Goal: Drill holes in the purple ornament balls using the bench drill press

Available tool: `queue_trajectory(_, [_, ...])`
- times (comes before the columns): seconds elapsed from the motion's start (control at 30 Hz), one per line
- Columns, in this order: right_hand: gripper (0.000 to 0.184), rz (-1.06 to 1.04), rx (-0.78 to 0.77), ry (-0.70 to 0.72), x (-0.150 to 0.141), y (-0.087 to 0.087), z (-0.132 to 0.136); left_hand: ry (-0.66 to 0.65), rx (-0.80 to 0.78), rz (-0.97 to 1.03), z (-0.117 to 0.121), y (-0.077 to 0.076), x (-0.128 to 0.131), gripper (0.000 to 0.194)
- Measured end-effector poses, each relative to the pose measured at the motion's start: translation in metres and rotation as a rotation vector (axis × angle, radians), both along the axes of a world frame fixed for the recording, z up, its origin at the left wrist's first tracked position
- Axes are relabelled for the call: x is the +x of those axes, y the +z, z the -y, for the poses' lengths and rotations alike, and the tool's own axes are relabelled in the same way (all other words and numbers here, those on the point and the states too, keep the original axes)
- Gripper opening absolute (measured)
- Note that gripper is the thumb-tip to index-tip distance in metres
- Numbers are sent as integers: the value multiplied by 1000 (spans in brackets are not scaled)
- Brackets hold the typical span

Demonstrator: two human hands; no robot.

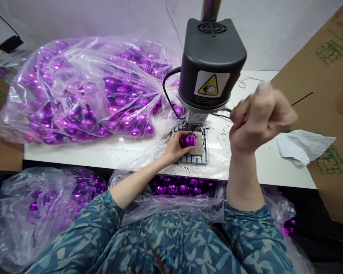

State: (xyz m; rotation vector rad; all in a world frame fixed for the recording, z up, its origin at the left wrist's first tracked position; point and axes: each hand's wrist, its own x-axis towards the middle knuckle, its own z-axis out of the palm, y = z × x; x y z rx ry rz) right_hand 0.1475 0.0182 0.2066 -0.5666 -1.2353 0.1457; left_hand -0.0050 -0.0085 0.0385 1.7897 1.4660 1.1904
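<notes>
Reaching forward and inward from the lower left, the left arm runs low over the white table [103,156], its wrist nearly straight and the left hand [175,147] turned in toward the drill press [213,61]. The right forearm rises almost upright beside the machine, and the right hand [263,118] is lifted well above the table, knuckles up, slightly blurred. The left hand is part closed—thumb on the near side, fingers curling round the far side—and it has hold of a shiny purple ball [191,140]. The right hand is folded into a fist; a thin dark rod [302,98] shows beyond it on the right, but whether the fingers grip anything is hidden. The purple ball sits directly below the machine's head, over a brown square board [198,147] on the slotted metal base [206,158], left of the board's middle. It is round, so no long axis can be made out, and which way it points cannot be told. Dark crumbs [217,137] lie scattered around the base. A clear bag [88,91] full of purple balls lies to the left on the table—more purple balls [183,188] show below its front edge—and a crumpled white cloth [304,146] lies at the right, against a cardboard box [322,95].
</notes>
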Motion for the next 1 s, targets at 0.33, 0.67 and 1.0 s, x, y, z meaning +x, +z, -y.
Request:
queue_trajectory(0.33, [51,-26,-163,228,3,36,-22,-555,-338,-498,61,61,-45,37])
queue_trajectory(0.67, [51,-32,-137,191,2,35,-20,207,-219,-935,-115,53,-82,43])
queue_trajectory(1.0, [48,-8,-95,191,2,33,-18,269,-263,-838,-144,46,-88,38])
